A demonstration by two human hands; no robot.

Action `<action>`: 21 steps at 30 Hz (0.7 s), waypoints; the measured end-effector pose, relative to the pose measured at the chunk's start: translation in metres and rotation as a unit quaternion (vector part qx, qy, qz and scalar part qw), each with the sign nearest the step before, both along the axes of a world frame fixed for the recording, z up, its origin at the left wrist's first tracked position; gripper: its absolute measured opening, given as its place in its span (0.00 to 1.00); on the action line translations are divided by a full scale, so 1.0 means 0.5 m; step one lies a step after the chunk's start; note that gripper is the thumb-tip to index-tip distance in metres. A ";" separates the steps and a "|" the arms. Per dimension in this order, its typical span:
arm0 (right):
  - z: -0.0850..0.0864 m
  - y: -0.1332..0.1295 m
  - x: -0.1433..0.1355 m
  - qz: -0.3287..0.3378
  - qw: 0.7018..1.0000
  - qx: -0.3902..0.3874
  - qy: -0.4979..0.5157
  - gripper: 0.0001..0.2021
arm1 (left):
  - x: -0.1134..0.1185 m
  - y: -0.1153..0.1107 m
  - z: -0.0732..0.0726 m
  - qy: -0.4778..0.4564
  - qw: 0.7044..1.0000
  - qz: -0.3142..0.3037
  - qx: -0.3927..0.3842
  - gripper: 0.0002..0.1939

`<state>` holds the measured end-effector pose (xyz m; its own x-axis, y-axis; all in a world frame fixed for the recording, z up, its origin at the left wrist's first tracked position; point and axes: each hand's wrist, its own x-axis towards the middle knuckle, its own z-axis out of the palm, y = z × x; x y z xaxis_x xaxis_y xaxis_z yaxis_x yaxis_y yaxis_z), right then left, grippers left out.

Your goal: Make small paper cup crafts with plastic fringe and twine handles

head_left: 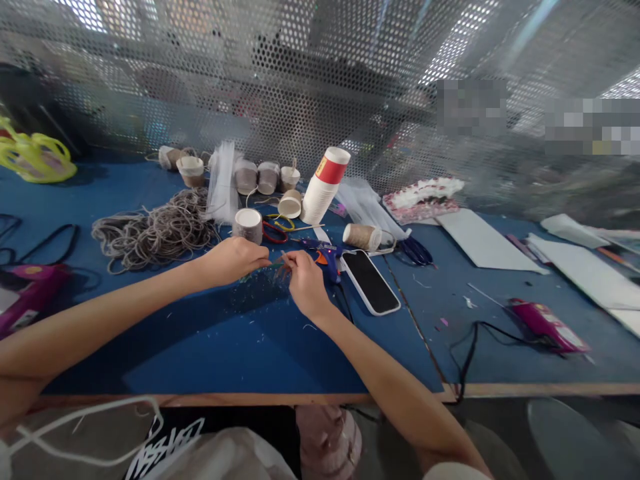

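Above the blue tabletop, my left hand (pixel 234 259) is closed in a pinch, its fingertips pointing right. My right hand (pixel 308 284) faces it, also pinching. Something small and thin lies between the fingertips; I cannot make out what it is. Small scraps of fibre are scattered on the blue tabletop (pixel 240 347) below. A paper cup wound with grey cord (pixel 248 227) stands upside down just behind my left hand. Behind my right hand lie a blue glue gun (pixel 327 259) and red and yellow loops (pixel 277 229). A white-cased phone (pixel 371 283) rests to the right.
A heap of grey cord (pixel 157 228) lies at left. Behind stand a stack of paper cups (pixel 321 199) and several cord-wrapped cups. Magenta glue guns (pixel 549 327) lie at both sides, with trailing cables. White boards (pixel 487 241) lie right; a perforated metal screen (pixel 310 87) closes the back.
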<state>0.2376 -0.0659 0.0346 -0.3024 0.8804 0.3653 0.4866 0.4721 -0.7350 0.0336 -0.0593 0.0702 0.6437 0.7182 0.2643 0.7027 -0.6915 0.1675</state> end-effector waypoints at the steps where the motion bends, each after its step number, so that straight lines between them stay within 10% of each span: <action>1: 0.004 0.005 0.009 -0.021 0.999 0.022 -0.020 0.10 | -0.001 -0.002 0.000 0.007 1.000 -0.002 0.015 0.14; 9: 0.052 0.057 0.068 -0.404 0.896 0.000 -0.186 0.22 | -0.024 0.009 0.015 0.034 0.989 0.067 0.126 0.17; 17: 0.034 0.050 0.055 -0.363 0.912 -0.059 -0.180 0.31 | -0.028 0.005 0.034 0.050 0.987 0.087 0.122 0.16; 21: 0.040 0.027 0.041 -0.299 0.940 0.050 -0.156 0.28 | -0.038 0.012 0.042 -0.011 0.982 0.117 0.148 0.14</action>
<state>0.2580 -0.0524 0.0548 0.1292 0.8933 0.4306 0.8716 0.1048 -0.4788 0.0147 -0.0533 0.0911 0.4614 0.7353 0.4963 0.8470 -0.5316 0.0002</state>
